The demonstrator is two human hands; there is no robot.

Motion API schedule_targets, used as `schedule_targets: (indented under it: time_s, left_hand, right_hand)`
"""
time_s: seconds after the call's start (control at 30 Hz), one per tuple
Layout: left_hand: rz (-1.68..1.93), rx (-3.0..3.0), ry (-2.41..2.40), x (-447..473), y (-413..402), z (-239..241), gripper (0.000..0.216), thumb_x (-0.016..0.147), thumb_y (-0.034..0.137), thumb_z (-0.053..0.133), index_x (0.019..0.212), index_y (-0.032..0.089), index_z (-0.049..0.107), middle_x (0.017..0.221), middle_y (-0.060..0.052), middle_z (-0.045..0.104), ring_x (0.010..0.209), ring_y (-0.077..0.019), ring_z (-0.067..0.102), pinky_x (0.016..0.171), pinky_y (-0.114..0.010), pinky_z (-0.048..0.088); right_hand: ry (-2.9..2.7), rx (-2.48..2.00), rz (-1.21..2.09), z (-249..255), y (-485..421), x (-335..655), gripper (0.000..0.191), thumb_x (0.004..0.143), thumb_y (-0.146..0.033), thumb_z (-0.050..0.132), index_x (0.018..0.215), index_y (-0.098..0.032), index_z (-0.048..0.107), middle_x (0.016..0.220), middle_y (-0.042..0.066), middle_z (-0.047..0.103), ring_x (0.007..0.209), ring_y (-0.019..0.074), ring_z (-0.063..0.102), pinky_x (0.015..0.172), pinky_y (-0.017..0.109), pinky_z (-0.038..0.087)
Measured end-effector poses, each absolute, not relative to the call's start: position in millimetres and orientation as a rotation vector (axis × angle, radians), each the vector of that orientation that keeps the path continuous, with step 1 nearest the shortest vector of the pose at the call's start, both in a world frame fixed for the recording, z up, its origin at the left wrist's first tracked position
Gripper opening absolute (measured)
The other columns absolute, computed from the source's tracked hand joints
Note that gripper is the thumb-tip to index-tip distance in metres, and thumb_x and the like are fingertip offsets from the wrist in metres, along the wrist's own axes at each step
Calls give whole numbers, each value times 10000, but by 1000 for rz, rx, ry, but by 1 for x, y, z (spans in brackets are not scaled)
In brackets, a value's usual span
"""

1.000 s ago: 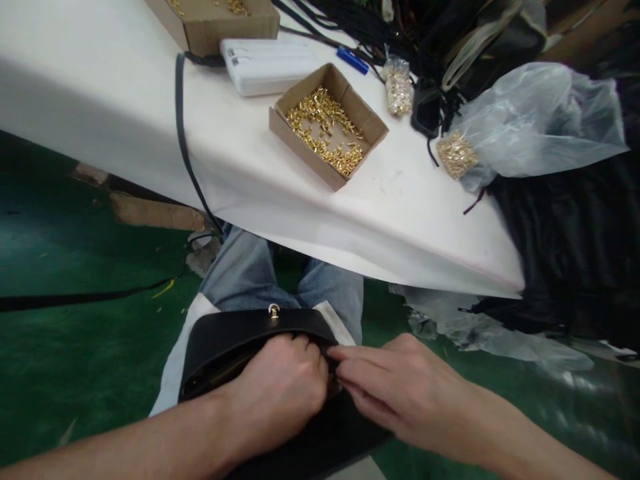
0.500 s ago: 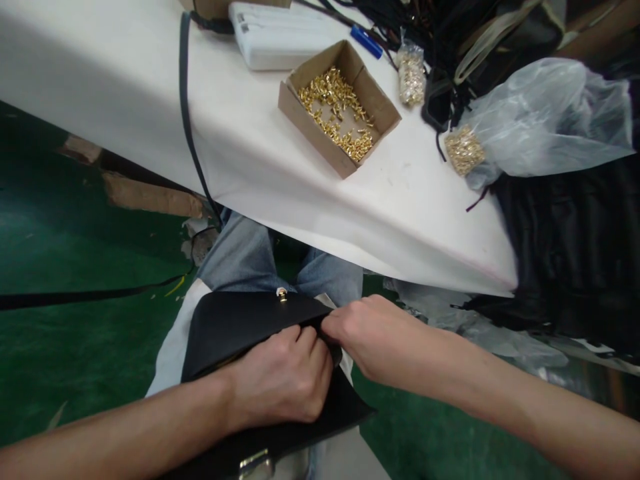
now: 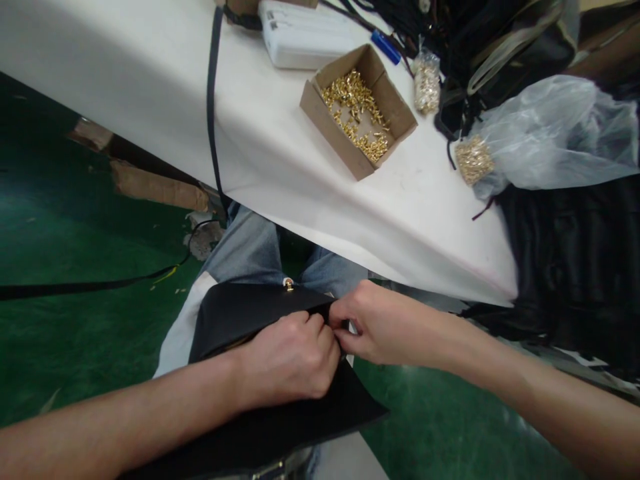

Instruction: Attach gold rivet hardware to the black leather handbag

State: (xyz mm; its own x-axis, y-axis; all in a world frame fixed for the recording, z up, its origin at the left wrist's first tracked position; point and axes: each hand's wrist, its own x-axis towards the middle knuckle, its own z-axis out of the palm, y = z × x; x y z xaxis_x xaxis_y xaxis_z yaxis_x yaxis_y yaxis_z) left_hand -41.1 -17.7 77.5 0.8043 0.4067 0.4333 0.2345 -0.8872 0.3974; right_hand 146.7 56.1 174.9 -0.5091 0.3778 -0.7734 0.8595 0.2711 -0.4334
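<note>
Black leather, a small bag (image 3: 240,320), lies across the person's lap at six o'clock in the head view, below the edge of the white worktop (image 3: 150,87). A small gold stud (image 3: 289,285) sits at the bag's far edge. The left hand (image 3: 293,360) is clenched on the bag's right edge, fingers curled over the leather. The right hand (image 3: 373,323) meets it from three o'clock, thumb and fingertips pinched together at the same edge; what they grip is too small to tell. The two hands touch at the knuckles.

At twelve o'clock on the worktop stands an open cardboard box (image 3: 357,110) holding loose gold rivets (image 3: 357,113). Beyond it, toward eleven o'clock, lies a white plastic case (image 3: 305,33), and a black strap (image 3: 213,113) runs down over the worktop's near edge. Toward one o'clock are a blue pen (image 3: 385,47), a small clear packet of gold parts (image 3: 427,80) and, farther right, a crumpled clear plastic bag (image 3: 555,133) with more gold parts in its corner, resting against a heap of black material (image 3: 575,247). Green floor (image 3: 75,333) shows at nine o'clock.
</note>
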Motion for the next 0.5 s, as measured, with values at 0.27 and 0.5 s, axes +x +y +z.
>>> schedule_targets:
  time_s: [0.27, 0.5]
  left_hand:
    - [753, 2696, 494, -38, -14, 76, 102, 985, 121, 619, 894, 137, 664, 765, -66, 665, 653, -245, 608, 538, -402, 443]
    - [773, 2692, 505, -36, -18, 75, 143, 999, 135, 600, 868, 149, 655, 754, -65, 652, 640, -243, 595, 535, -404, 408]
  right_hand:
    - [1988, 1075, -1173, 183, 63, 149, 191, 918, -57, 638, 782, -165, 719, 744, 44, 755, 651, 142, 570, 617, 280, 309]
    - [1920, 1001, -998, 185, 65, 133, 221, 930, -42, 604, 808, -147, 754, 785, 88, 788, 623, 166, 545, 582, 303, 293]
